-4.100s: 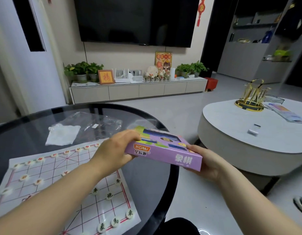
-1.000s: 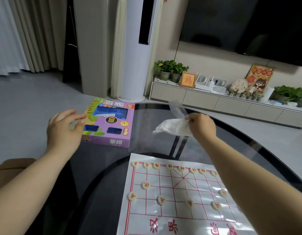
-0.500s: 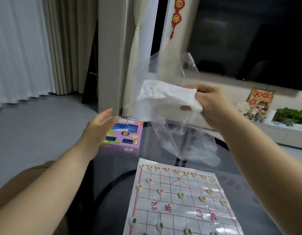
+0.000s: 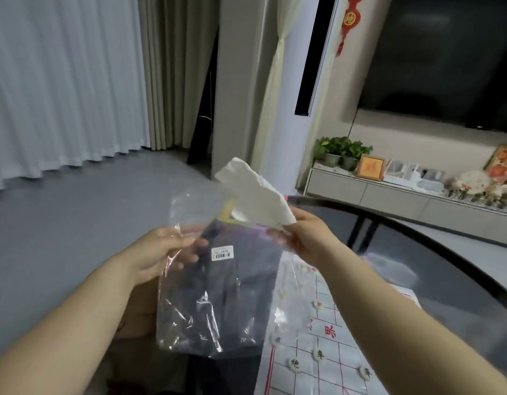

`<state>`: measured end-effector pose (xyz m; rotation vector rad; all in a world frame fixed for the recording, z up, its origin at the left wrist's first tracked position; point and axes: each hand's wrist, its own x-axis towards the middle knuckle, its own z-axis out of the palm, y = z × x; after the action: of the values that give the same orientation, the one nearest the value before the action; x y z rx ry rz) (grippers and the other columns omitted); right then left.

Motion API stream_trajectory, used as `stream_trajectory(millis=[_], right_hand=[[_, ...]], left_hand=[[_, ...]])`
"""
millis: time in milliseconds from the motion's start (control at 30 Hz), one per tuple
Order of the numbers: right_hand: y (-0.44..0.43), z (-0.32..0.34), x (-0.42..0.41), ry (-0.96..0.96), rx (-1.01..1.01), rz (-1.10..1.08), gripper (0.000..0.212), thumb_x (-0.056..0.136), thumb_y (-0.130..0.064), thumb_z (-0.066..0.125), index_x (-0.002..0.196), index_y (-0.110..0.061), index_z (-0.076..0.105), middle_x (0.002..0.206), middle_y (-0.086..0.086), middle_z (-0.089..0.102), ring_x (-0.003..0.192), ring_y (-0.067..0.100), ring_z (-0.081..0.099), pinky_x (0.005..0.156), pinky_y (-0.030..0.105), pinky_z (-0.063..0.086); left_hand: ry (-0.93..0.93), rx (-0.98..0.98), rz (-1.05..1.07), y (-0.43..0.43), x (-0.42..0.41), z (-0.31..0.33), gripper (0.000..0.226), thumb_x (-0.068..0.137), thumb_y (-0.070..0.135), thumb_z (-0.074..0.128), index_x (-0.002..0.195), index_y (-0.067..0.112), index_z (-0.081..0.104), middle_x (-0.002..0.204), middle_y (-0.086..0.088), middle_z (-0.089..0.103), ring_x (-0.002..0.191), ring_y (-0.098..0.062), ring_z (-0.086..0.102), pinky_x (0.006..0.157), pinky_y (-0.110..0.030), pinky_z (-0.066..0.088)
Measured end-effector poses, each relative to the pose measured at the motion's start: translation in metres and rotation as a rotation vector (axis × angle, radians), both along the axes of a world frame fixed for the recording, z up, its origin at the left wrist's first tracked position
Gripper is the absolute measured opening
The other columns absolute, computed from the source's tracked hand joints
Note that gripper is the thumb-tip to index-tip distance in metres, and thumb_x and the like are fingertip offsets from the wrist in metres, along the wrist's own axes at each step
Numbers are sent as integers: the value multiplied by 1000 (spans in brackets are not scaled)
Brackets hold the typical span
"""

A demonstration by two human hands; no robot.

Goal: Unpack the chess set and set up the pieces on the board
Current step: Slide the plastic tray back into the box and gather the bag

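**Bag up in both hands, board flat underneath**

So here we've got the clear plastic bag point(image 4: 218, 309) held up in front of us, off the tabletop point(image 4: 452, 269). Our left hand point(image 4: 158, 252) pinches the bag's upper left edge, with the thumb on the near side and the fingers showing through the plastic behind it. Our right hand point(image 4: 309, 238) pinches the upper right corner. That same grip catches the lower corner of a white folded sheet point(image 4: 255, 192), which pokes up out of the bag's top at a slant. There's a small barcode sticker point(image 4: 222, 253) on the bag, just beside the left fingers. The bag hangs down all crinkled, and honestly we can't tell if anything else is in it.

The chess board point(image 4: 326, 332) lies flat on the dark glass tabletop at lower right, partly behind the bag and under our right forearm. Round white pieces point(image 4: 318, 354) sit on its grid lines, spaced apart, some marked dark and some red.

Further back, a low cabinet point(image 4: 389, 192) runs along the wall with potted plants point(image 4: 342, 151) on top.
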<state>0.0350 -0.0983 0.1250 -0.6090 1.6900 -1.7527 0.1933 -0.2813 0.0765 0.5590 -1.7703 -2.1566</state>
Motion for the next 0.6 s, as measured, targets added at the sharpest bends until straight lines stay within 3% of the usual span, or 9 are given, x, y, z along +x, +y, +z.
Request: stream_trajectory(millis=[67,133,233,333,433,533,600], right_hand=[[-3,-20,-3,50,88,-44,36,82,20,35,100,1,60,69,11,56,43,9,56,38,14,40],[-7,-37,-6,96,155,-49,35,81,21,36,84,0,63,56,6,58,37,5,52,37,12,39],[-18,-58,-13,160,186,-86,43,82,19,40,62,-12,62,45,-10,62,44,4,57,42,11,44],[-34,-69,-16,268,172,-79,35,80,18,49,64,-10,64,44,-16,61,43,-5,55,47,8,45],[-50,-82,-16,441,284,-111,26,79,18,46,72,2,66,66,-3,62,63,8,54,59,15,43],[-55,-98,-19,734,382,-46,21,73,10,49,72,-5,62,83,3,51,78,17,44,67,22,36],[-55,-109,-24,1086,484,69,11,75,1,53,72,-7,60,83,1,50,79,18,44,68,21,35]], left_hand=[[-25,-14,72,-9,5,-14,26,88,-4,44,92,16,60,64,6,71,45,-6,62,39,-13,43],[5,4,122,-14,7,-26,30,88,-9,41,87,13,60,61,6,70,44,-4,62,38,-11,44],[42,98,174,-23,7,-39,30,88,-13,36,85,7,59,58,3,69,44,-3,62,38,-13,46],[31,233,226,-37,7,-56,24,90,-12,34,89,1,54,56,-4,69,47,-8,64,44,-16,51],[20,278,251,-49,6,-68,30,91,-12,30,81,1,56,54,-5,68,46,-10,64,43,-17,51],[-4,331,241,-55,3,-74,41,94,1,26,74,3,62,61,-5,70,53,-14,67,44,-22,53],[-38,400,273,-59,1,-77,40,97,20,25,76,4,55,64,-7,70,54,-17,67,42,-27,53]])
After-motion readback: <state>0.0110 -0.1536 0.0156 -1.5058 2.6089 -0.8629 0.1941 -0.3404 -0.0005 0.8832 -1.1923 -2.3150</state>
